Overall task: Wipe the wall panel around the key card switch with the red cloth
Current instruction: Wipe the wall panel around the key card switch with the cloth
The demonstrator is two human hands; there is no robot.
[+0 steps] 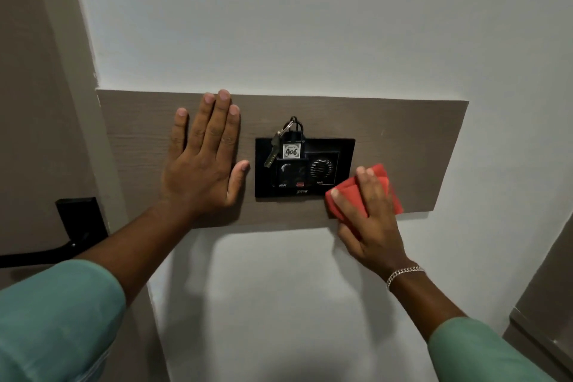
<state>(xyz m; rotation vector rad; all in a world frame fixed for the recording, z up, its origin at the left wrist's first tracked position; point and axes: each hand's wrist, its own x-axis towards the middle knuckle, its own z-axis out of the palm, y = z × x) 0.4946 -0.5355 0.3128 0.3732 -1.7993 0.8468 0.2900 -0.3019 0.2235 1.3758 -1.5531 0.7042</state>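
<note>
A brown wood-grain wall panel (403, 133) runs across the white wall. In its middle sits the black key card switch (305, 168), with a key and a tag marked 406 (291, 150) stuck in its slot. My left hand (204, 161) lies flat on the panel just left of the switch, fingers spread, holding nothing. My right hand (369, 220) presses a folded red cloth (379, 178) against the panel's lower edge, just right of the switch's bottom corner. My fingers cover much of the cloth.
A door with a black lock plate and lever handle (80, 220) stands at the left. White wall (279, 25) lies above and below the panel. A grey-brown cabinet or frame edge (545, 304) shows at the lower right.
</note>
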